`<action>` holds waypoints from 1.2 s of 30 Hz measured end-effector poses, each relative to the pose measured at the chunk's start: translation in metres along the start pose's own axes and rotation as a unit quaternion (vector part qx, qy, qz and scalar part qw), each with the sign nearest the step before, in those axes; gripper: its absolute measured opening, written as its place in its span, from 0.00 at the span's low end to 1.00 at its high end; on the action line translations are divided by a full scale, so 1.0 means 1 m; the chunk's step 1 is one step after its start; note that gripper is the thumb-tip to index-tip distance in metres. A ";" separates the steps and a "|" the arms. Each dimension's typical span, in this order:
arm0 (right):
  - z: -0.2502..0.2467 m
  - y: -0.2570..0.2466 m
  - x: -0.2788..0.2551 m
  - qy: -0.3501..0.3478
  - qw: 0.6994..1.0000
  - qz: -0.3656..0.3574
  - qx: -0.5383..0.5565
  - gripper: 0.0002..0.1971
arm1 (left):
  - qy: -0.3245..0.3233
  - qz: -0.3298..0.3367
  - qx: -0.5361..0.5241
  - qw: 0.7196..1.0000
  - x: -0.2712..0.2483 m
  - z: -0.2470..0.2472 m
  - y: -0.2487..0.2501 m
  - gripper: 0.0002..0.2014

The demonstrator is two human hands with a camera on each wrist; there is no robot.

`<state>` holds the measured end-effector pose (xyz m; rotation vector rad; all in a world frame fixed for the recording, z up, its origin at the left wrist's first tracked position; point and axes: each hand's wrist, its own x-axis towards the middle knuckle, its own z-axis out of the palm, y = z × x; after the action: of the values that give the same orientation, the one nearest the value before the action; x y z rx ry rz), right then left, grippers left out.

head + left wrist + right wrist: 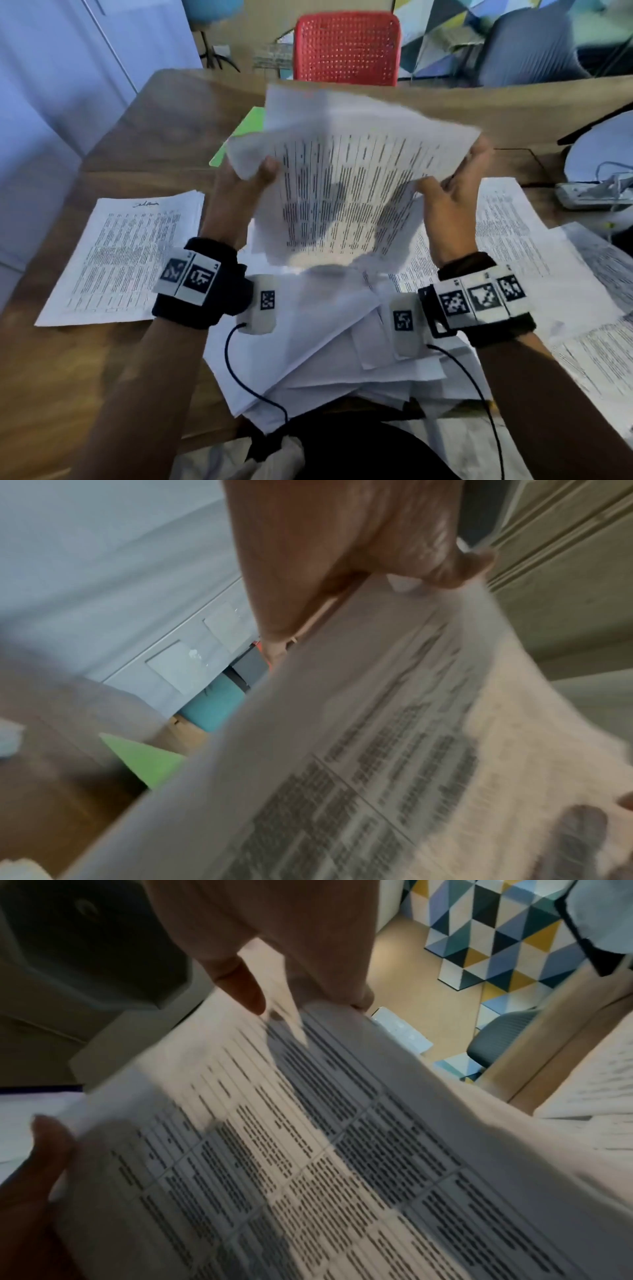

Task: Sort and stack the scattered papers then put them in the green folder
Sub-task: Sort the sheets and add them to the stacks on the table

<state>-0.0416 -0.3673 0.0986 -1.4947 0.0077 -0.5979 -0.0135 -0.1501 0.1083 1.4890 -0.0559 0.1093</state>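
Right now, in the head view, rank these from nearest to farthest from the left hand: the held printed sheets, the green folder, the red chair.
1. Held printed sheets: pinched by the left hand.
2. Green folder: on the table, just beyond that hand.
3. Red chair: behind the table's far edge.

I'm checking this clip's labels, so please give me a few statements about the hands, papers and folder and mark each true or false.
1. Both hands hold the lifted papers. True: the left hand grips one side, the right hand the other.
2. The green folder lies in front of the person's lap. False: it lies on the table beyond the lifted papers.
3. A printed sheet lies flat left of the left arm. True.
4. All papers are already in the folder. False: many lie loose on the table.
5. The chair across the table is blue. False: it is red.
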 end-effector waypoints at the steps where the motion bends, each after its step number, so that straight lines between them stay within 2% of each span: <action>1: 0.003 0.000 -0.001 0.007 1.000 -0.019 -0.019 0.33 | 0.026 -0.007 -0.015 1.000 0.001 0.001 -0.003 0.39; 2: 0.006 0.001 -0.001 0.014 0.998 -0.044 -0.035 0.35 | 0.041 0.011 -0.016 0.999 0.002 0.002 -0.006 0.36; 5: 0.017 -0.005 -0.002 -0.007 0.990 -0.118 -0.072 0.38 | 0.087 0.112 0.016 0.990 0.000 0.009 0.002 0.15; 8: 0.021 -0.003 0.000 -0.014 0.960 -0.164 -0.226 0.28 | 0.108 0.176 0.053 0.977 0.002 0.021 0.008 0.03; 11: 0.022 -0.002 -0.001 0.012 0.955 -0.159 -0.252 0.20 | 0.098 0.187 0.104 0.972 0.008 0.025 0.009 0.10; 13: 0.022 -0.002 -0.003 0.015 0.952 -0.176 -0.250 0.18 | 0.094 0.189 0.120 0.970 0.013 0.025 0.007 0.10; 17: 0.016 0.002 -0.001 0.028 0.955 -0.173 -0.238 0.14 | 0.115 0.158 0.063 0.979 0.017 0.018 0.004 0.12; 20: 0.008 0.008 0.004 0.026 0.975 -0.118 -0.185 0.17 | 0.131 0.122 -0.046 0.983 0.021 0.003 -0.005 0.11; 24: 0.004 0.014 0.003 -0.018 0.998 0.014 -0.066 0.21 | 0.136 0.070 -0.098 0.983 0.017 -0.002 -0.006 0.10; 27: 0.010 0.027 -0.002 -0.096 0.981 0.125 -0.111 0.18 | 0.124 0.014 -0.154 0.980 0.013 -0.002 -0.010 0.25; 28: 0.013 0.030 -0.004 -0.110 0.974 0.143 -0.140 0.15 | 0.107 0.009 -0.138 0.985 0.012 -0.002 -0.013 0.27; 29: 0.015 0.033 -0.006 -0.114 0.969 0.147 -0.164 0.13 | 0.090 0.002 -0.107 0.990 0.011 -0.001 -0.015 0.28; 31: 0.018 0.034 -0.008 -0.100 0.973 0.130 -0.163 0.09 | 0.044 -0.017 -0.023 0.999 0.009 -0.003 -0.022 0.47; 32: 0.018 0.031 -0.008 -0.093 0.978 0.116 -0.147 0.07 | 0.031 -0.009 0.000 0.999 0.008 -0.004 -0.026 0.53; 33: 0.017 0.027 -0.006 -0.089 0.983 0.101 -0.127 0.07 | 0.028 0.007 0.021 0.999 0.007 -0.006 -0.029 0.55; 34: 0.016 0.022 -0.004 -0.090 0.987 0.083 -0.105 0.10 | 0.019 0.020 0.024 0.999 0.006 -0.007 -0.027 0.52; 36: 0.013 0.008 0.002 -0.094 0.993 0.051 -0.055 0.11 | 0.021 0.063 -0.028 0.997 0.007 -0.011 -0.026 0.30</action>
<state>-0.0322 -0.3562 0.0927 -1.6420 -0.0303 -0.3782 -0.0039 -0.1412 0.0823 1.4265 -0.1182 0.2377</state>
